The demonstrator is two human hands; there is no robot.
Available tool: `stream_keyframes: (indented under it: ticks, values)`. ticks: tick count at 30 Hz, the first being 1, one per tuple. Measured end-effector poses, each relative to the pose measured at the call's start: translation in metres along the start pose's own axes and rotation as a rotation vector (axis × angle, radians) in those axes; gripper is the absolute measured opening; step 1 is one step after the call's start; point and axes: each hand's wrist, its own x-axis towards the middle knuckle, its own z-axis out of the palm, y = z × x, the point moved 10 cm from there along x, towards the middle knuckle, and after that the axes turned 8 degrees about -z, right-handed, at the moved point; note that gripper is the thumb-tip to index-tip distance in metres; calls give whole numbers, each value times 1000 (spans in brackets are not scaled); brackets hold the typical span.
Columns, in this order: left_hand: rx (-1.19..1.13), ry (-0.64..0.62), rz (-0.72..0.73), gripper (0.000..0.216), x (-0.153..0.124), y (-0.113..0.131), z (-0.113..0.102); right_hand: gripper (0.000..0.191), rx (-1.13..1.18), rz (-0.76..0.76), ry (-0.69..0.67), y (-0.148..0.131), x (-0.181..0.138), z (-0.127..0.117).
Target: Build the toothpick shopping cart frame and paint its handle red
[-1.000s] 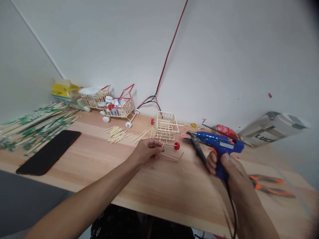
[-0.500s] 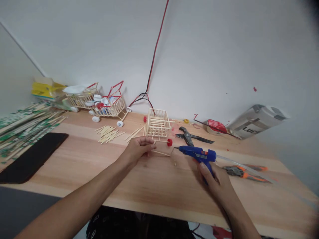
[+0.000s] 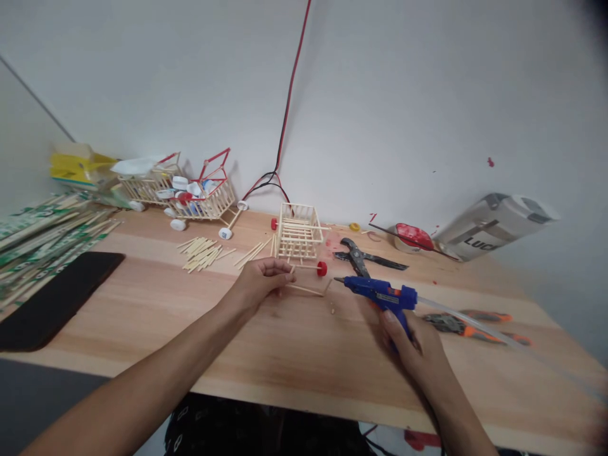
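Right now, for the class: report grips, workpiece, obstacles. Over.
Left grip: pinching thin sticks. Right grip: on blue glue gun, nozzle near the sticks' far end. Possible snag: dark pliers just beyond.

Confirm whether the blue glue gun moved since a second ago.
Yes. Judged against the red-topped cup, the blue glue gun now sits lower in view and slightly further left.

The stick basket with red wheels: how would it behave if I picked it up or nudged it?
The stick basket would probably feel light, being a thin, open lattice. That same thinness hints at fragility: a hard squeeze might snap it. Its red wheels suggest it may roll, if they turn freely.
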Motion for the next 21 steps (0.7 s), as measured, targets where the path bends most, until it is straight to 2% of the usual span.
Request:
stream_keyframes:
  ticks: [21]
  values:
    - [23,2,-11,16,-3,2,2,48,-12,-33,2,-6,3,0]
